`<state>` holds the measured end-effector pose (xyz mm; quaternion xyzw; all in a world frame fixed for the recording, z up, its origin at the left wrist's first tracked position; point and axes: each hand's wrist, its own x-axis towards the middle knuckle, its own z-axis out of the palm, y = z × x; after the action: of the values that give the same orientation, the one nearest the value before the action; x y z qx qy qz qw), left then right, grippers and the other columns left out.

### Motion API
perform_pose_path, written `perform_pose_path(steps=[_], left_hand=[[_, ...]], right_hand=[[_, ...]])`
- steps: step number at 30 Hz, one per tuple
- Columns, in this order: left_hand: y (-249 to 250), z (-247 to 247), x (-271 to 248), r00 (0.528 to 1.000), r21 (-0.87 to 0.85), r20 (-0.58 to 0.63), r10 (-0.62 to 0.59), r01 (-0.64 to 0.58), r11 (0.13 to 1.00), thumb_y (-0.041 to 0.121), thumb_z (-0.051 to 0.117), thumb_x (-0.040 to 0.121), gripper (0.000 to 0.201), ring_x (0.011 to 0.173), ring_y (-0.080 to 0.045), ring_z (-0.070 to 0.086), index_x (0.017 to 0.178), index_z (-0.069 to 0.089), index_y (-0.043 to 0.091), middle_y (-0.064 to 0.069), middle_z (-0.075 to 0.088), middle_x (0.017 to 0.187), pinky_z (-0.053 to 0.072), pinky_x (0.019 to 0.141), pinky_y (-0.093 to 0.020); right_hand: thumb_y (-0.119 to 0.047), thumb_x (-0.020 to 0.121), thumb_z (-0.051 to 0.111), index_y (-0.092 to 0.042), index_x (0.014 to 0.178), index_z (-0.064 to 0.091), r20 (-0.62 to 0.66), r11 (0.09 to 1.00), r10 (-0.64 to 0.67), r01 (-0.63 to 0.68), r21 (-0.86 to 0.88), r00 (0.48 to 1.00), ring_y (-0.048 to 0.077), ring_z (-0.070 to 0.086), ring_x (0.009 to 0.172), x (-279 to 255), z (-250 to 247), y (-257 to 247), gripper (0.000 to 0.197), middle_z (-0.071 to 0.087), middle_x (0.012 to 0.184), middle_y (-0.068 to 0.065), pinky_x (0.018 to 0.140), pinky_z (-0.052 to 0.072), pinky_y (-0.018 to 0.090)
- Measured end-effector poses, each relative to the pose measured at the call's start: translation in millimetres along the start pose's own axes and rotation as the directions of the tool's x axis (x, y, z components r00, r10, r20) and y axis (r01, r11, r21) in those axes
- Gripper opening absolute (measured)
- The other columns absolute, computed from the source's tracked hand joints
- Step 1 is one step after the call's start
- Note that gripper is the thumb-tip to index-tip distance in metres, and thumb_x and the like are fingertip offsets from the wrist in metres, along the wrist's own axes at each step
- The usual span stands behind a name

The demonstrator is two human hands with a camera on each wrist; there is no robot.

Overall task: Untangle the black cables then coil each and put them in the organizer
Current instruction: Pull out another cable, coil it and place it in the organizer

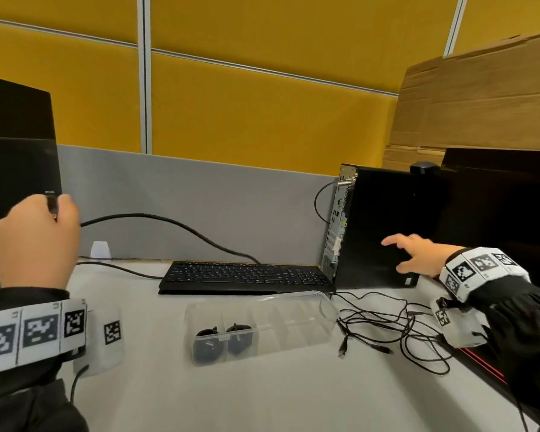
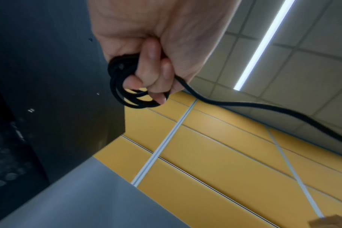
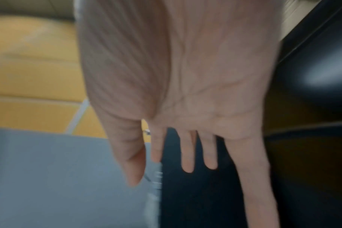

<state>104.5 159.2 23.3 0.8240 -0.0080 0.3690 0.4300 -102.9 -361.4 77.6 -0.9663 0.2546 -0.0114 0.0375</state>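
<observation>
My left hand point(image 1: 38, 241) is raised at the left and grips a partly coiled black cable point(image 2: 127, 86); its loose length point(image 1: 175, 226) arcs right and down behind the keyboard. My right hand point(image 1: 415, 254) is spread flat in the air in front of the black computer tower point(image 1: 384, 226), holding nothing; the right wrist view shows its straight fingers point(image 3: 187, 154), blurred. A clear plastic organizer point(image 1: 293, 325) lies on the table; its two left compartments hold coiled black cables point(image 1: 222, 338). A tangle of thin black cables point(image 1: 390, 328) lies on the table to its right.
A black keyboard point(image 1: 247, 275) lies behind the organizer. Black monitors stand at the far left point(image 1: 16, 163) and far right point(image 1: 505, 213). A grey partition point(image 1: 200, 207) with yellow panels closes the back, and cardboard point(image 1: 480, 98) leans at the right.
</observation>
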Motion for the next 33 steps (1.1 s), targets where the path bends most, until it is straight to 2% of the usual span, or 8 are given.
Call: perform_pose_path(steps=[4,11,14,17,21,24,29,33], left_hand=[[89.6,-17.1,-46.4,0.996,0.002,0.053,0.071,-0.072,0.997,0.037,0.032,0.094,0.043,0.061,-0.039,0.05,0.064,0.044,0.007,-0.018,0.046,0.059,0.047,0.065,-0.05],[131.2,-1.5,-79.4,0.971,-0.046,0.032,0.236,-0.234,0.971,0.023,0.04,0.098,0.033,0.053,-0.021,0.034,0.069,0.043,0.006,0.001,0.035,0.054,0.022,0.057,-0.034],[132.0,6.3,-81.8,0.959,-0.035,0.035,0.28,-0.279,0.96,0.025,0.04,0.098,0.032,0.054,-0.022,0.036,0.072,0.045,0.007,0.001,0.038,0.055,0.02,0.054,-0.035],[129.4,7.1,-79.0,0.954,-0.112,0.031,0.298,-0.293,0.949,0.024,0.04,0.098,0.032,0.057,-0.02,0.043,0.076,0.051,0.004,-0.007,0.049,0.062,0.028,0.05,-0.03],[129.1,8.3,-78.9,0.948,-0.451,0.223,0.226,-0.105,0.886,0.02,0.042,0.097,0.03,0.07,-0.018,0.055,0.078,0.059,0.006,-0.007,0.061,0.074,0.045,0.066,-0.033],[137.0,11.0,-87.5,0.822,-0.547,0.493,0.285,0.038,0.836,0.017,0.042,0.097,0.031,0.051,-0.013,0.046,0.071,0.054,0.005,-0.004,0.054,0.054,0.039,0.058,-0.032],[150.3,10.4,-107.4,0.408,-0.63,0.765,0.498,0.316,0.71,0.022,0.041,0.096,0.029,0.042,-0.016,0.037,0.084,0.058,0.002,-0.003,0.053,0.049,0.041,0.059,-0.023],[170.2,9.5,-123.1,0.441,-0.735,0.674,0.593,0.486,0.473,0.025,0.041,0.09,0.027,0.047,-0.018,0.038,0.082,0.058,0.005,0.001,0.051,0.045,0.048,0.063,-0.023]], right_hand=[[-0.029,0.096,0.047,-0.031,0.143,0.027,-0.011,0.89,-0.101,0.096,0.446,0.995,0.028,0.037,0.132,-22.3,3.0,-62.8,0.051,0.029,0.149,0.006,0.067,0.059,0.033],[-0.048,0.094,0.032,-0.028,0.141,0.034,-0.278,0.476,-0.551,0.57,0.67,0.787,-0.002,0.043,0.117,-98.1,3.2,-199.7,0.051,0.049,0.132,-0.01,0.087,0.032,0.007],[-0.044,0.093,0.044,-0.021,0.131,0.043,-0.183,0.391,-0.71,0.597,0.7,0.68,0.012,0.061,0.102,-117.9,13.4,-230.1,0.044,0.064,0.112,0.0,0.092,0.047,0.025],[-0.027,0.099,0.043,-0.011,0.1,0.054,-0.178,0.274,-0.73,0.521,0.808,0.66,0.014,0.054,0.049,-119.9,16.9,-231.8,0.019,0.053,0.059,0.001,0.066,0.056,0.04],[-0.026,0.1,0.038,-0.016,0.082,0.052,-0.492,0.365,-0.529,0.708,0.604,0.692,0.006,0.028,0.041,-104.6,16.1,-217.8,0.025,0.031,0.046,-0.009,0.043,0.027,0.014],[-0.031,0.099,0.041,-0.02,0.084,0.053,-0.727,0.463,-0.362,0.79,0.402,0.583,0.009,0.03,0.046,-93.3,21.5,-210.1,0.022,0.034,0.05,-0.004,0.046,0.022,0.023],[-0.034,0.099,0.044,-0.026,0.091,0.058,-0.868,0.503,-0.073,0.77,0.393,0.49,0.013,0.038,0.049,-70.7,37.1,-201.4,0.018,0.052,0.061,0.003,0.05,0.035,0.041],[-0.039,0.099,0.034,-0.041,0.101,0.056,-0.682,0.616,-0.228,0.645,0.452,0.695,0.02,0.057,0.067,-63.3,49.0,-201.9,0.022,0.063,0.075,0.002,0.064,0.049,0.043]])
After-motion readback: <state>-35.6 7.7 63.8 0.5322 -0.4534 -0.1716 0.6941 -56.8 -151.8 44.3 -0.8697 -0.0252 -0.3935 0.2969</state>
